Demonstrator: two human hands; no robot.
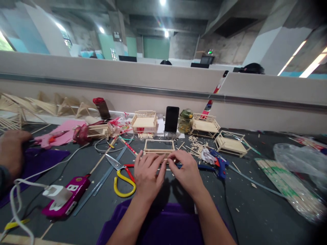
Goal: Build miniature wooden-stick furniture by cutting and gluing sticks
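A small frame of thin wooden sticks [158, 150] stands on the dark table in front of me. My left hand [148, 175] is curled over its near left side, with the fingertips on the sticks. Thumb and forefinger of my right hand [186, 171] are pinched together at the frame's near edge, right beside my left fingers. The fingers hide the lower part of the frame. Yellow-and-red-handled scissors [124, 183] lie left of my left hand. To the right, a blue hot glue gun [221, 164] rests near loose cut wooden sticks [198, 148].
Finished-looking miniature stick beds [144, 122] stand behind, beside a phone on a stand [171, 119] and a bottle [185, 120]. A magenta power strip [66, 197] with cables lies left. Another person's hand [12, 149] is at far left. Bagged sticks [291, 187] lie right.
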